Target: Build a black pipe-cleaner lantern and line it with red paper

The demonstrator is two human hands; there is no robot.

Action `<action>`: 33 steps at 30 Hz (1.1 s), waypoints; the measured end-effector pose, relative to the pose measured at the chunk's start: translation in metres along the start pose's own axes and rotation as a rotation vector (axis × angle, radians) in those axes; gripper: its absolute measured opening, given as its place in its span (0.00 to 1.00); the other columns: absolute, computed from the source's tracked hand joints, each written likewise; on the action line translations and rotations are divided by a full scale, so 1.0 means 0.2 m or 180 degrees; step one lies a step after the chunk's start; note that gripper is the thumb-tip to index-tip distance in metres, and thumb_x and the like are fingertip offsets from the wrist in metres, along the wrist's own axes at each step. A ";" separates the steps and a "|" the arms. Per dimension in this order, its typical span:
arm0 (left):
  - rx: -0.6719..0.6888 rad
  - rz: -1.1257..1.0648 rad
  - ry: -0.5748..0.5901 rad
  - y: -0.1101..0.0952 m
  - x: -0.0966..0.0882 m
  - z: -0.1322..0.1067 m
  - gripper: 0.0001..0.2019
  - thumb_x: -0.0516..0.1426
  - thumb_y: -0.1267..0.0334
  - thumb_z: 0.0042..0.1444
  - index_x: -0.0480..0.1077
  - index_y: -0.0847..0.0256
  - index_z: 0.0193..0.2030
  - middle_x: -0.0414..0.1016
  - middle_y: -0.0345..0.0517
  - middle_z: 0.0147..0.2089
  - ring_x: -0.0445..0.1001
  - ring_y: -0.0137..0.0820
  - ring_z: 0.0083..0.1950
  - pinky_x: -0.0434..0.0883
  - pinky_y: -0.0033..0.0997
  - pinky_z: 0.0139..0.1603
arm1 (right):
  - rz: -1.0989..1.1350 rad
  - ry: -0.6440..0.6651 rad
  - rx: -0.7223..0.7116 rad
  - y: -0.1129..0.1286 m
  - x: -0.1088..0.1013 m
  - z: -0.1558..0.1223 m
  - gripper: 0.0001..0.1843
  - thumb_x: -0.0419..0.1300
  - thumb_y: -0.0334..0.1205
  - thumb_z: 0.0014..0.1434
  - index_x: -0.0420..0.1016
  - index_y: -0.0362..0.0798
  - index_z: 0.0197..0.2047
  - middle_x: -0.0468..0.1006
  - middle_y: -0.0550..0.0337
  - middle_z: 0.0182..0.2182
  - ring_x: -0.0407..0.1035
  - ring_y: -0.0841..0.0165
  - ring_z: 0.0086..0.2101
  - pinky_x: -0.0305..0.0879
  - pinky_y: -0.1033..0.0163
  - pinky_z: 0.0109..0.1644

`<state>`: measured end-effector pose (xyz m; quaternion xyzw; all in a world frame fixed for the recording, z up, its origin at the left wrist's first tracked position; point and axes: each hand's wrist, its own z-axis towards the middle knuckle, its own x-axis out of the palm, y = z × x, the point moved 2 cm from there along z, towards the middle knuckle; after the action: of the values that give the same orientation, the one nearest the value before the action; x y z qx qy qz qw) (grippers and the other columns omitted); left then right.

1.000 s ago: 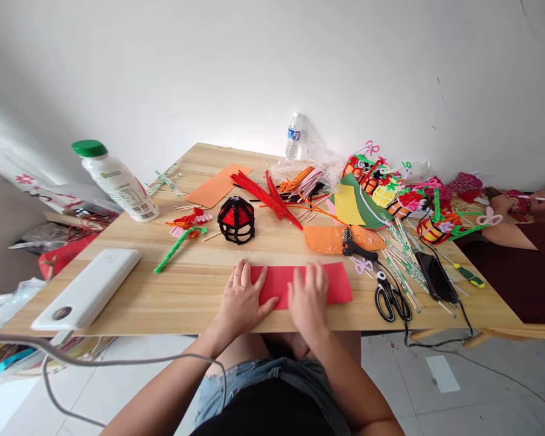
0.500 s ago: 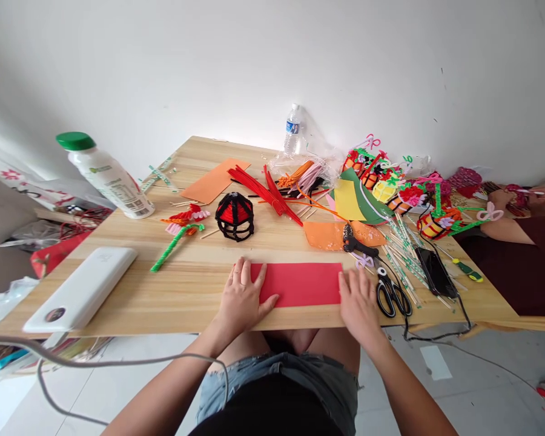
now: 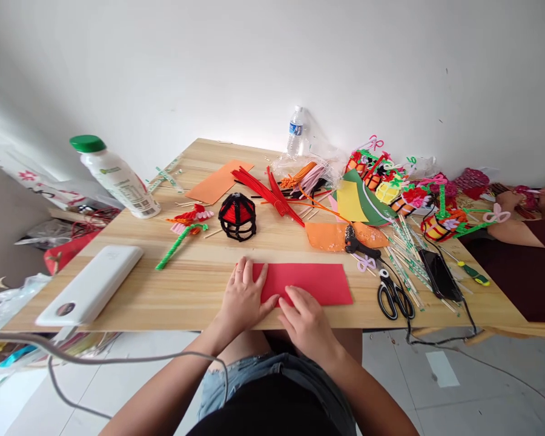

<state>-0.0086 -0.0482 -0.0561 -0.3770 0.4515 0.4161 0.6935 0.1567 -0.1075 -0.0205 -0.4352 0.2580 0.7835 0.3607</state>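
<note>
A strip of red paper [image 3: 318,278] lies flat near the table's front edge, directly before me. My left hand [image 3: 244,297] rests on its left end, fingers stretched out and thumb spread to the right. Close to that thumb, my right hand [image 3: 306,321] touches the paper's near edge with fingers extended and somewhat apart. Beyond the paper stands a small black and red pipe-cleaner dome [image 3: 237,217]. To its left lies a green pipe-cleaner stem [image 3: 177,249] beside red and pink curled pieces.
A white power bank [image 3: 91,284] and a white bottle [image 3: 120,184] are on the left. Scissors [image 3: 393,297], a glue gun [image 3: 358,242], sticks and a phone [image 3: 439,274] lie right. Red pipe cleaners [image 3: 272,194] fill the middle. A person's arm shows at far right.
My right hand has moved left from the red paper's right end to its near edge, by my left thumb. The left hand stays on the left end. The view has shifted slightly.
</note>
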 end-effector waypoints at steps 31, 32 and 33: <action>0.0008 0.0000 -0.0055 0.00 -0.01 0.00 0.35 0.53 0.41 0.55 0.67 0.68 0.60 0.62 0.72 0.63 0.54 0.61 0.68 0.61 0.55 0.61 | -0.0400 0.0070 0.0249 -0.06 -0.03 -0.18 0.17 0.56 0.38 0.62 0.74 0.45 0.53 0.72 0.45 0.55 0.62 0.53 0.57 0.65 0.44 0.58; 0.0009 -0.0023 -0.0062 0.01 -0.01 0.00 0.35 0.53 0.41 0.55 0.67 0.68 0.60 0.62 0.72 0.62 0.54 0.61 0.68 0.61 0.55 0.61 | -0.0369 0.0070 0.0233 -0.05 -0.02 -0.17 0.17 0.56 0.37 0.61 0.74 0.45 0.53 0.73 0.45 0.54 0.63 0.53 0.56 0.66 0.44 0.57; 0.0011 -0.0046 -0.0065 0.01 -0.01 0.00 0.35 0.53 0.41 0.55 0.67 0.68 0.60 0.62 0.72 0.62 0.54 0.61 0.68 0.61 0.54 0.61 | -0.0364 0.0071 0.0255 -0.06 -0.02 -0.17 0.16 0.56 0.37 0.61 0.75 0.45 0.52 0.73 0.46 0.53 0.63 0.54 0.55 0.66 0.44 0.57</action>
<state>-0.0105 -0.0489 -0.0550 -0.3748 0.4423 0.4140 0.7017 0.1841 -0.1266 -0.0344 -0.4431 0.2679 0.7458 0.4191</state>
